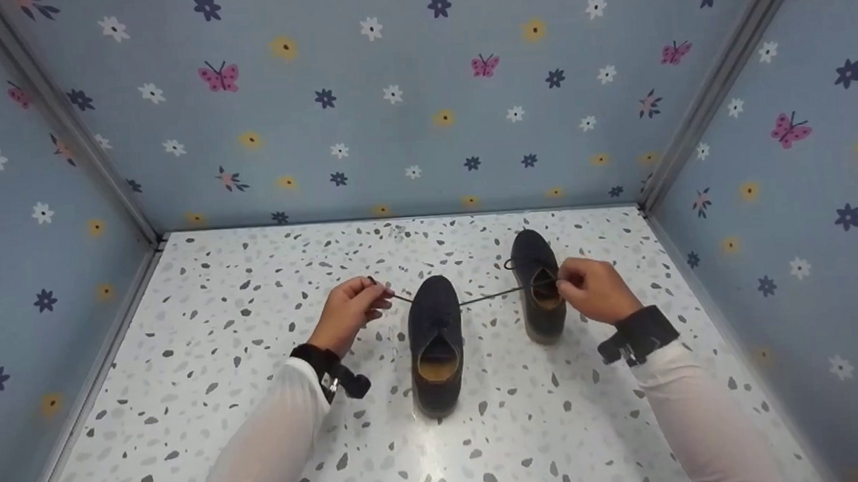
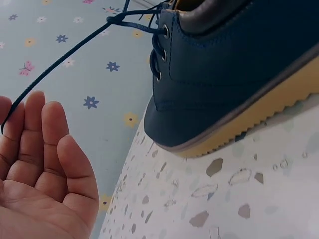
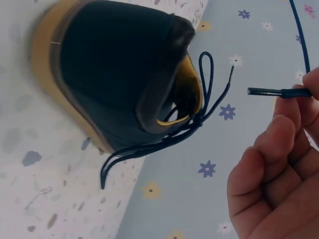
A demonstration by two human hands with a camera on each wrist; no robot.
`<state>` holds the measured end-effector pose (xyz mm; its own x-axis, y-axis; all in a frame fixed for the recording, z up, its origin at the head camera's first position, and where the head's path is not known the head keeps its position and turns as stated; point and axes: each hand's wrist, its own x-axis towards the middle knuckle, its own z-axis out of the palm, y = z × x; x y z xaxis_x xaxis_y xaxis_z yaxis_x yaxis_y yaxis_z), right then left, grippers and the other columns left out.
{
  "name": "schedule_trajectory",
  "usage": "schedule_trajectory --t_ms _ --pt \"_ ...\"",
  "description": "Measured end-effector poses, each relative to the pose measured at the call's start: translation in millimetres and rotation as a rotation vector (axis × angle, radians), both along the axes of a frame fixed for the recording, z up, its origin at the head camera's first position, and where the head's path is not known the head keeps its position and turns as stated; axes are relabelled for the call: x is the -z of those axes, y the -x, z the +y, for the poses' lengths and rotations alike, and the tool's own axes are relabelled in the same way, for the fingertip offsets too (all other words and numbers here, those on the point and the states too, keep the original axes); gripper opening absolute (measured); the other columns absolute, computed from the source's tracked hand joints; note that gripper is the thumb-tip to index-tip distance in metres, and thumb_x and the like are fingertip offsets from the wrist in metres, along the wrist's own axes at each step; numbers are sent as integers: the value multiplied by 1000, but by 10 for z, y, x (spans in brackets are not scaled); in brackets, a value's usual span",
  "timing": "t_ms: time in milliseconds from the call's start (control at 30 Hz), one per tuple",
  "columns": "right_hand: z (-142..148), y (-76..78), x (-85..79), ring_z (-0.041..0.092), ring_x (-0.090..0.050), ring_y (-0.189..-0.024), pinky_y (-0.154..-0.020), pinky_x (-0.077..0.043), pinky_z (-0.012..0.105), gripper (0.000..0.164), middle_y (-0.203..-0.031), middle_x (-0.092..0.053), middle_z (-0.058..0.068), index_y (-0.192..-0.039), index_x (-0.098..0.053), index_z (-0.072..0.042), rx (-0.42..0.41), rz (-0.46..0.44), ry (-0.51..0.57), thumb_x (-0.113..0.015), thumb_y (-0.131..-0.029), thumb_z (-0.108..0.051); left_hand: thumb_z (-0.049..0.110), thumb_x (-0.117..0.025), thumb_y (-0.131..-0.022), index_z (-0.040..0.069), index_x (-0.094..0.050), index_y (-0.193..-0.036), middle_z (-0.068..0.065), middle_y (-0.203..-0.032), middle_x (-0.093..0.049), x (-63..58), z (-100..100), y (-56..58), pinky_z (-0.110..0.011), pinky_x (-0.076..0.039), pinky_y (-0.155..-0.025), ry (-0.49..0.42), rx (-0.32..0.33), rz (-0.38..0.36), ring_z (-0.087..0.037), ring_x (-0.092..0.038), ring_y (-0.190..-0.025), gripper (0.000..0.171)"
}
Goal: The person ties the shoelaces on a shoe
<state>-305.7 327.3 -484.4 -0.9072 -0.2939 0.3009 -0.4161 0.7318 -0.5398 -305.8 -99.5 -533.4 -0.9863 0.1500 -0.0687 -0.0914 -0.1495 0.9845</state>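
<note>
A dark blue lace-up shoe (image 1: 438,389) stands on the floor between the hands, toe pointing away. My left hand (image 1: 349,309) pinches one end of its shoelace (image 2: 62,59) out to the left. Out to the right, my right hand (image 1: 597,290) pinches the other end; its tip (image 3: 264,92) sticks out from the fingers. Both lace halves look taut, and they cross above the eyelets in the left wrist view. A second matching shoe (image 3: 109,69), its lace tied in a bow (image 3: 195,122), sits behind the right half, close to my right hand.
The white speckled floor (image 1: 253,281) lies under both shoes. Flowered blue panels (image 1: 406,108) rise at the back, left and right, with grey metal strips (image 1: 724,74) at the corners. Black wrist straps (image 1: 643,332) sit over white sleeves.
</note>
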Motion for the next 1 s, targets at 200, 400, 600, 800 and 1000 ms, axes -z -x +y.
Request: schedule_trajectory --t_ms 200,400,600,800,1000 --pt "157 -81 102 10 -50 -54 -54 -41 27 14 -66 -57 -2 -78 -62 -20 44 4 23 -60 -89 -14 24 -66 -92 0 -62 -90 -7 -93 -74 75 -114 -38 -30 -53 -69 75 -30 35 -15 -68 -80 25" --pt "305 -162 181 11 -48 -58 -57 -38 27 17 -66 -56 -4 -74 -61 -22 102 11 36 -59 -87 -11 26 -67 -91 -1 -62 -89 -8 -93 -74 134 -209 -90 -33 -56 -76 164 -34 43 -16 -68 -80 28" --pt "449 -244 277 15 -46 -56 -57 -36 30 20 -63 -52 -3 -71 -58 -23 155 -19 32 -57 -85 -9 25 -67 -91 -2 -60 -87 -10 -92 -72 182 -301 -136 -43 -55 -84 201 -42 -1 -18 -68 -82 28" --pt "590 -284 378 17 -45 -56 -56 -35 31 21 -61 -49 -2 -68 -56 -23 198 -68 11 -57 -84 -9 18 -63 -92 4 -57 -78 -6 -81 -73 266 -390 -149 -27 -51 -67 236 -62 -52 -14 -67 -73 21" --pt "667 -283 466 17 -43 -58 -56 -33 31 19 -63 -47 -1 -68 -53 -18 198 -127 -47 -56 -84 -8 15 -59 -92 9 -56 -75 -3 -78 -72 326 -429 -161 -33 -52 -68 275 -57 -129 -11 -64 -69 18"
